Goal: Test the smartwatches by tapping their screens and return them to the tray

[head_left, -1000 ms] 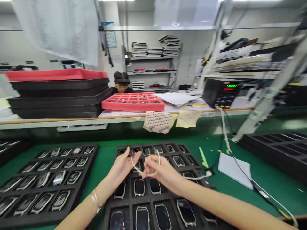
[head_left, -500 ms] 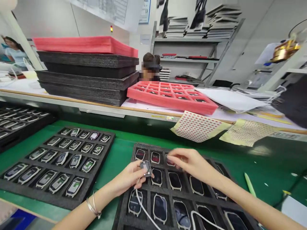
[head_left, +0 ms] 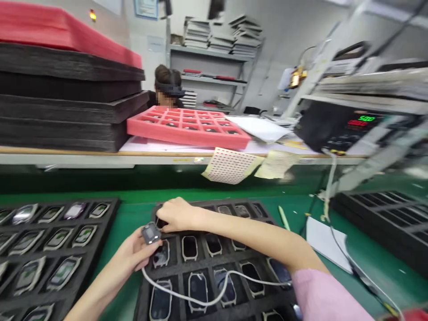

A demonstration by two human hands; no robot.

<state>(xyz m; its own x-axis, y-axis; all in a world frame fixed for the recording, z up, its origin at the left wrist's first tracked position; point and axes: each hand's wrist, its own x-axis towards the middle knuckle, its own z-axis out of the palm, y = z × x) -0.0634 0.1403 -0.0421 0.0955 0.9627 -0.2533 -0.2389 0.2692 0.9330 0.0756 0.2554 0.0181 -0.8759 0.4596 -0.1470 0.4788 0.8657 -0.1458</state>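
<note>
My left hand [head_left: 138,250] is closed around a small grey square device [head_left: 151,233], its lighter face turned up. A white cable [head_left: 187,296] runs from under this hand across the black foam tray [head_left: 177,273]. Over the tray's far left compartment is my right hand [head_left: 177,215], fingers bent down and closed; what they grip is hidden. Smartwatches without straps lie in the compartments, among them a dark-screened watch [head_left: 190,248] and a watch [head_left: 161,254] just below the device.
Another foam tray of watches [head_left: 60,238] lies left, a dark tray [head_left: 384,218] right. A green pen [head_left: 284,217] and white paper [head_left: 326,243] rest on the bench. Stacked foam trays [head_left: 67,102] and a red tray [head_left: 187,133] stand on the shelf; a person [head_left: 167,89] sits behind.
The view has swung right. My right hand has moved left along the tray's far row to its left corner, close beside the device. My left hand still holds the device.
</note>
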